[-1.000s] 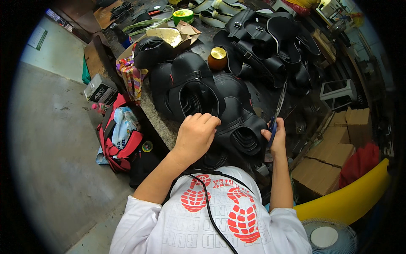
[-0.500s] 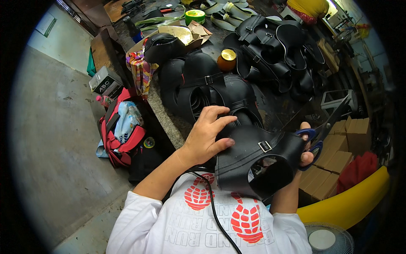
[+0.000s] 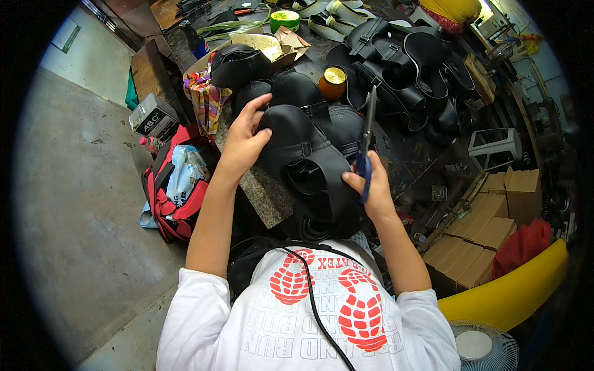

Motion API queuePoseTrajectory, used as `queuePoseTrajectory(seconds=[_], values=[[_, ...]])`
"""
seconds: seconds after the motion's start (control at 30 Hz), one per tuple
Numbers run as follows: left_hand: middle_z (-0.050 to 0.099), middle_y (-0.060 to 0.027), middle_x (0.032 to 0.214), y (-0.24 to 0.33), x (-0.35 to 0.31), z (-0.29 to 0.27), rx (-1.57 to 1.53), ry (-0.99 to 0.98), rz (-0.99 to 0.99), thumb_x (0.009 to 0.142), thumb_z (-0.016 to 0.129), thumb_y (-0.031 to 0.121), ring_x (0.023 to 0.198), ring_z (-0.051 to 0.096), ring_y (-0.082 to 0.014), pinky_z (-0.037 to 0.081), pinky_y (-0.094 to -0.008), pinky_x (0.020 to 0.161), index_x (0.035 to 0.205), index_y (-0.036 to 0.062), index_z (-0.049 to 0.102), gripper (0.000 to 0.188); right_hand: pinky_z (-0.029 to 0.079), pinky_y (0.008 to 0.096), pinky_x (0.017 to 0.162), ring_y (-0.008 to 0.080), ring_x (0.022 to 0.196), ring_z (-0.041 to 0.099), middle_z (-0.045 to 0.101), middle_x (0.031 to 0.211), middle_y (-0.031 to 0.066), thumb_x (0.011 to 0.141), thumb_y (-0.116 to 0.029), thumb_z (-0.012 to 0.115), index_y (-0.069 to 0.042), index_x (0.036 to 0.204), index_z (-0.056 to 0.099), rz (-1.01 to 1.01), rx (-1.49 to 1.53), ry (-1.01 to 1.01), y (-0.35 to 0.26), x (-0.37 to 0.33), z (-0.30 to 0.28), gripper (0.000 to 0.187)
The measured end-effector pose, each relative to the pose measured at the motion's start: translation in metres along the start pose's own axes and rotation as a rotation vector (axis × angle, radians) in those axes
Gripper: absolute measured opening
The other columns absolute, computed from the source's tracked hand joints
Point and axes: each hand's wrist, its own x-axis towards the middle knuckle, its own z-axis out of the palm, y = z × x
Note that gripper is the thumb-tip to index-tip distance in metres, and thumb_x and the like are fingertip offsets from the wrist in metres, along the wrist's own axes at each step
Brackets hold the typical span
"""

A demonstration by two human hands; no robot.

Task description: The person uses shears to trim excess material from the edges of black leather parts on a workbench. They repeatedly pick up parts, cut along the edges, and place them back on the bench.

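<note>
My left hand (image 3: 243, 141) pinches the rounded left edge of a black leather shoe upper (image 3: 289, 130), thumb on its face. The upper has a buckled strap and a wide opening, and it hangs tilted over the front of the workbench. At its right edge, my right hand (image 3: 377, 188) grips the leather with the thumb while also holding scissors (image 3: 363, 167). Their blue handles sit in the hand and the blades point up and away, close together. More black uppers (image 3: 294, 89) lie just behind the held one, partly hidden by it.
An amber jar with a gold lid (image 3: 334, 77) stands behind the work. Piled black uppers (image 3: 396, 65) cover the bench's far right. A granite slab (image 3: 266, 201) edges the bench. Cardboard boxes (image 3: 473, 226) stack at right; a red bag (image 3: 189, 213) sits at left.
Both hands have moved away from me and leftward, with the upper turned and lifted over the bench edge. My left hand now grips its edge; the scissors have swung upright.
</note>
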Motion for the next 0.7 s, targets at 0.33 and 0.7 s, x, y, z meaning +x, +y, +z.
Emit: queuePoseTrajectory(seconds=[0.33, 0.7], values=[[0.042, -0.0148, 0.146, -0.015, 0.029, 0.022, 0.979, 0.325, 0.454, 0.078, 0.072, 0.014, 0.131, 0.039, -0.0363, 0.028, -0.0452, 0.111, 0.145, 0.0152, 0.041, 0.074, 0.049, 0.0401, 0.068, 0.034, 0.074, 0.067, 0.066, 0.077, 0.0137, 0.071, -0.014, 0.078, -0.007, 0.098, 0.046, -0.178, -0.614, 0.269, 0.022, 0.07, 0.018, 0.042], [0.031, -0.0119, 0.155, -0.068, 0.022, 0.051, 1.31, -0.174, 0.131, 0.085, 0.046, 0.07, 0.146, 0.015, -0.0355, 0.007, -0.0598, 0.115, 0.132, 0.0223, 0.059, 0.068, 0.05, 0.0431, 0.067, 0.0365, 0.077, 0.067, 0.069, 0.081, 0.0138, 0.07, -0.038, 0.083, -0.01, 0.102, 0.054, -0.258, -0.836, 0.287, 0.011, 0.057, -0.017, 0.051]])
